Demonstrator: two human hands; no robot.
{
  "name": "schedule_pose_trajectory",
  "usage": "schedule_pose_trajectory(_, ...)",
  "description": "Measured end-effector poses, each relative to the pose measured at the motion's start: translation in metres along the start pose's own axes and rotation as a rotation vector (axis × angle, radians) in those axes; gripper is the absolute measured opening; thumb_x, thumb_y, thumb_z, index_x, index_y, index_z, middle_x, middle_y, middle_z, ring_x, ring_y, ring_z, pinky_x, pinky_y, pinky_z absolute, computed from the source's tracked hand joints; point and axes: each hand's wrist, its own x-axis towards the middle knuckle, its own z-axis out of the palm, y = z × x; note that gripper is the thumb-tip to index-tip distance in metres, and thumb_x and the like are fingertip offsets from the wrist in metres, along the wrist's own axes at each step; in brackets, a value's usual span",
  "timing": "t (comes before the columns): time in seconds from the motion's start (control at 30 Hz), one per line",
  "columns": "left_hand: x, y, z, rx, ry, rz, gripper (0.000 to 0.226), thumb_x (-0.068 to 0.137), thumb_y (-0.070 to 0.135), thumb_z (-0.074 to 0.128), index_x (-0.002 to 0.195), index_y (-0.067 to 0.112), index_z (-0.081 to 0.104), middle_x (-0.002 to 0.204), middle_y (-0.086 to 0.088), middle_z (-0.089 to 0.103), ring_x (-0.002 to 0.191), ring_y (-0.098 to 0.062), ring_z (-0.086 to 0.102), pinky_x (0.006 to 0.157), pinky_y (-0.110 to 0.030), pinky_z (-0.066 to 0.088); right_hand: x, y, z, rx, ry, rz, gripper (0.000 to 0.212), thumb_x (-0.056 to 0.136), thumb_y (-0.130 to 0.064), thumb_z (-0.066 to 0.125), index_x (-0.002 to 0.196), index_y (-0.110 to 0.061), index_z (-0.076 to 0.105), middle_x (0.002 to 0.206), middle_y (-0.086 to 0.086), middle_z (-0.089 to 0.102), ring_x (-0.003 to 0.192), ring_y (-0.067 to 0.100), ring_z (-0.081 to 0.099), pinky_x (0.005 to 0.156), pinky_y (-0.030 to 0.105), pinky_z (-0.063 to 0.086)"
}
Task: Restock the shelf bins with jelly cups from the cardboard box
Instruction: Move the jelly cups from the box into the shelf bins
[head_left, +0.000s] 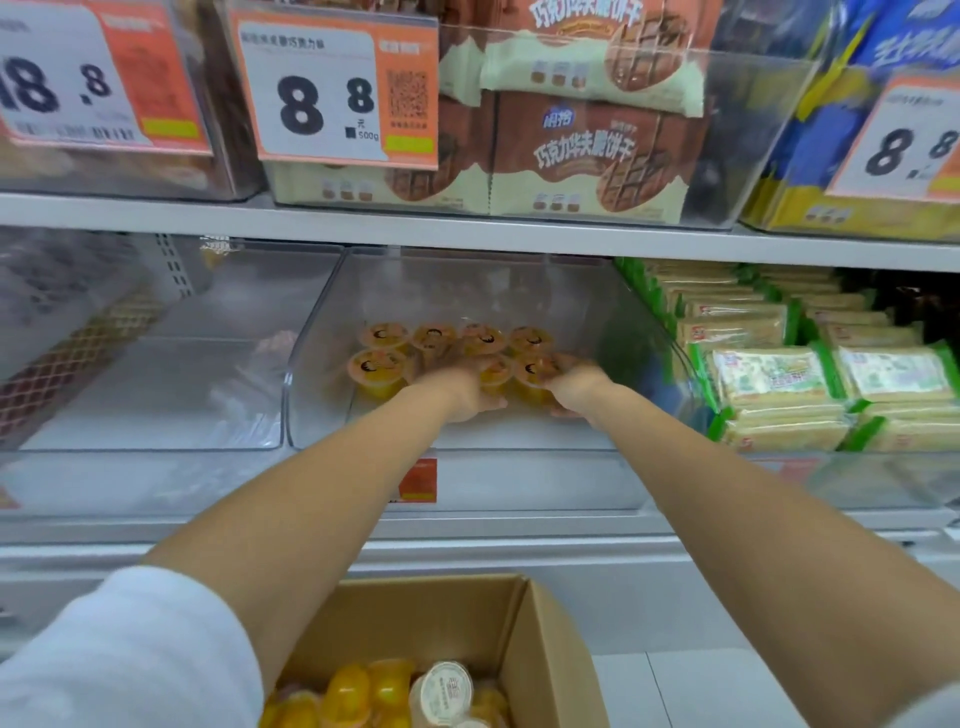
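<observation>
Chocolate wafer packs (587, 150) sit above green cracker packs (779, 374).

I get a single view, the wide-angle head camera. It faces the shelving and looks forward and down onto the clear bin (301, 410) from close by. Both forearms stretch into the bin, with the left hand (465, 397) and right hand (576, 395) at the jelly cups (431, 343) inside. Above the bin, price tags (311, 88) fill the top edge. Below the bin, the cardboard box (540, 649) sits nearest the lens.
</observation>
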Motion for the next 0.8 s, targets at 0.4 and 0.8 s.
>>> schedule_pose_trajectory(0.4, -0.166, -0.005, -0.031, -0.351, 0.475, -0.016, 0.008, 0.084, 0.019, 0.054, 0.084, 0.022, 0.047, 0.079, 0.001, 0.062, 0.076, -0.026, 0.055, 0.060, -0.032, 0.038, -0.160, -0.043, 0.025, -0.268, 0.412, -0.643, 0.007, 0.083, -0.019, 0.056, 0.076, -0.018, 0.058, 0.070, -0.004, 0.057, 0.068, 0.022, 0.054, 0.060, 0.032, 0.043)
schedule_pose_trajectory(0.8, -0.288, -0.151, 0.143, -0.118, -0.218, -0.369, 0.039, 0.084, 0.033, 0.057, 0.122, 0.023, 0.052, 0.119, -0.007, 0.058, 0.109, -0.029, 0.057, 0.086, -0.038, 0.050, -0.212, 0.069, 0.219, -0.538, -0.392, -0.470, 0.039, 0.089, -0.022, 0.054, 0.127, -0.019, 0.057, 0.124, 0.003, 0.058, 0.111, 0.022, 0.057, 0.090, 0.033, 0.049)
